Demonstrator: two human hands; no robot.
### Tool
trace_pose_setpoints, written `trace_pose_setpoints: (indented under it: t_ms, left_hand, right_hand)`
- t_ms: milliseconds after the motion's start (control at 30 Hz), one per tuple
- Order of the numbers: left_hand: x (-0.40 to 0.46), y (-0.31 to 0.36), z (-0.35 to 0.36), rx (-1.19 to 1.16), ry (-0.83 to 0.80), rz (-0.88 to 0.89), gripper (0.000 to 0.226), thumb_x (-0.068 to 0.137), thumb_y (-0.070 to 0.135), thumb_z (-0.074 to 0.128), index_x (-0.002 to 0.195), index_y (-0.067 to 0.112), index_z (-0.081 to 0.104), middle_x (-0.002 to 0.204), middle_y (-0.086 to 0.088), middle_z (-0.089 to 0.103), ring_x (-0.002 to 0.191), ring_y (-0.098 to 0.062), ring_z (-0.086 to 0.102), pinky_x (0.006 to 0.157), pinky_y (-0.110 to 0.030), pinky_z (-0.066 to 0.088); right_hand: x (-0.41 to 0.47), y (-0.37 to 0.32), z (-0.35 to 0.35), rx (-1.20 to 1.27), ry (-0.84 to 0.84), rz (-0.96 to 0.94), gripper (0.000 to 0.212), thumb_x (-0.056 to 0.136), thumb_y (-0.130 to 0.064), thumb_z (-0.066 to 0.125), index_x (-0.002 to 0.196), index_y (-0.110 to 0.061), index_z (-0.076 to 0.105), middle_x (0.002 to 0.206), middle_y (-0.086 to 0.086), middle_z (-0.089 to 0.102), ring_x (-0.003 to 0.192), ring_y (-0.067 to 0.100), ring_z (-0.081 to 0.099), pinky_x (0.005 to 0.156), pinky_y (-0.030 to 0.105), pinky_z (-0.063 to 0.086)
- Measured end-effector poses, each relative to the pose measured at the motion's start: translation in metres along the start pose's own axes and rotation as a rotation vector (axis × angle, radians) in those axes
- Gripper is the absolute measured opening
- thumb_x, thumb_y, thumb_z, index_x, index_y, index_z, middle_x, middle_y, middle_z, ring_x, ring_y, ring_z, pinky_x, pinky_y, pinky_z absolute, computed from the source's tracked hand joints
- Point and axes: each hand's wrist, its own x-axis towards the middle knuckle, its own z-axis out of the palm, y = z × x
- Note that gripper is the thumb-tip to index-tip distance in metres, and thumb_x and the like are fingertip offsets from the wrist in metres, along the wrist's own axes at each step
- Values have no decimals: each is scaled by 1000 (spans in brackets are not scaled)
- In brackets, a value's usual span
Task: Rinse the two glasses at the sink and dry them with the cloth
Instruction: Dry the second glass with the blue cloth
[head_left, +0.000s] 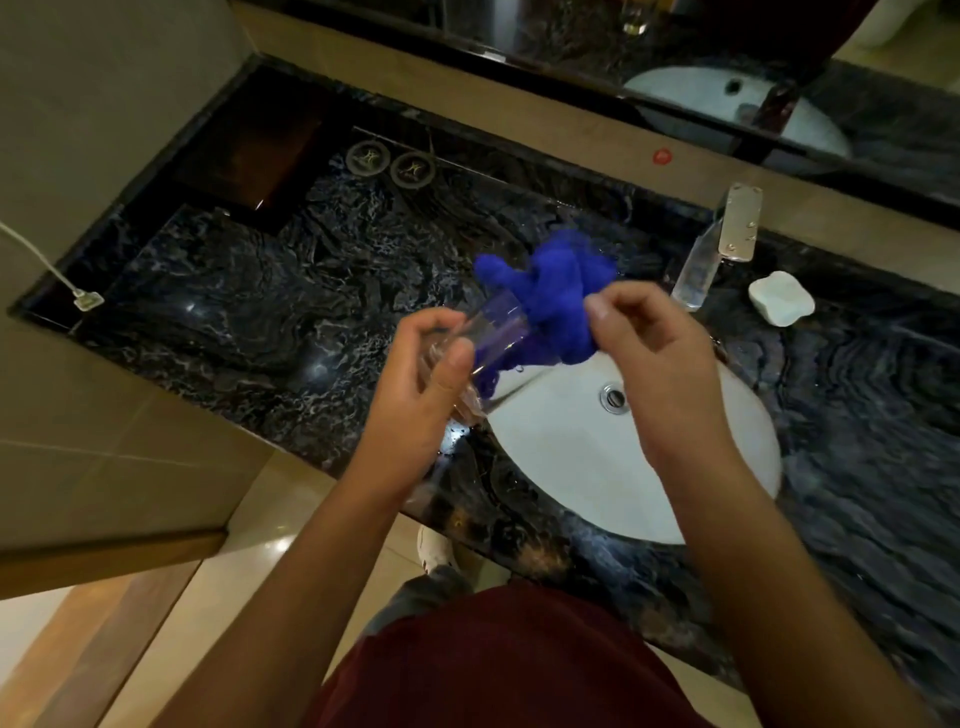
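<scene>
step: drying | left hand (426, 364) grips clear drinking glass (483, 343) tilted above white oval sink (571, 457) edge | right hand (649, 353) pinches crumpled blue cloth (550, 291) at its mouth | advice: push cloth in, twist, hold firm

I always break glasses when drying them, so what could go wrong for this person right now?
The clear drinking glass is held tilted in the left hand over the dark marble counter, beside the white sink basin; a wet slip could drop it onto stone. The right hand pinches the blue cloth, bunched at the glass's mouth; hard twisting might jerk the glass loose.
</scene>
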Motion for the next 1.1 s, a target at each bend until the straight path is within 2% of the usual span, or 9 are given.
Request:
trace_pose_setpoints:
  t_ms: [100, 233, 467, 600, 633, 700, 800, 967, 1100]
  left_hand:
    - [3, 4, -2, 5, -1, -14, 45, 91, 66, 41, 114, 29, 55, 91, 12, 64, 70, -2, 62, 59, -16, 51]
    - [7, 9, 3, 18, -19, -106, 55, 94, 72, 34, 110, 24, 55, 88, 11, 66, 70, -1, 63, 58, -17, 51]
    - [9, 11, 10, -90, 57, -128, 29, 96, 49, 46, 98, 21, 53, 77, 16, 62, 69, -7, 57, 63, -21, 50]
    - [9, 14, 5, -84, -15, 5, 26, 101, 38, 44, 98, 14, 52, 81, 17, 59, 70, -3, 54, 64, -18, 46]
    - [8, 14, 3, -62, -41, 51, 21, 101, 36, 45, 99, 17, 53, 84, 20, 59, 72, -1, 54, 66, -16, 45]
    - [4, 15, 0, -19, -110, 99, 13, 99, 37, 46, 103, 29, 55, 90, 21, 61, 77, -2, 58, 68, -16, 48]
    - [-1, 20, -2, 56, -213, 181, 16, 99, 35, 46, 108, 44, 55, 98, 17, 62, 78, -7, 62, 67, -20, 52]
    - [-8, 25, -8, 279, -235, 473, 16, 101, 29, 43, 113, 36, 52, 96, 10, 58, 75, -18, 60, 65, -37, 49]
    - [-5, 33, -5, 72, -132, 329, 27, 101, 24, 38, 106, 42, 59, 95, 17, 63, 74, -1, 58, 65, -20, 49]
  right_hand:
    - [-7, 9, -7, -219, -194, -40, 21, 95, -15, 68, 112, -26, 72, 102, -12, 75, 81, 17, 66, 71, 28, 52]
    - [-9, 8, -10, -392, -246, -146, 43, 92, -13, 66, 130, -33, 64, 109, -14, 66, 73, 10, 56, 69, 17, 44]
    - [-12, -11, -22, -247, -534, 5, 40, 99, -21, 54, 136, -32, 65, 83, 0, 74, 61, 13, 66, 58, 13, 39]
    - [-17, -16, -14, 61, -742, 271, 48, 99, -38, 46, 146, -36, 56, 122, 21, 73, 68, 69, 57, 39, 20, 24]
    - [-16, -14, -14, 132, -761, 305, 49, 100, -42, 42, 147, -32, 55, 131, 23, 69, 62, 68, 57, 36, 23, 19]
    - [-15, -8, -16, 265, -738, 348, 48, 104, -37, 39, 144, -18, 58, 128, 12, 73, 46, 38, 63, 35, 22, 15]
    - [-16, -5, -23, 433, -721, 473, 46, 103, -29, 46, 139, -3, 57, 86, 3, 77, 33, 5, 43, 33, 20, 16]
    - [-16, -19, -15, 229, -642, 400, 25, 95, -25, 61, 109, -25, 82, 51, -2, 55, 33, 3, 32, 36, 15, 24]
    - [-19, -37, -6, -116, -590, 31, 24, 100, -25, 58, 116, -30, 75, 63, 0, 68, 42, 4, 50, 44, 20, 42]
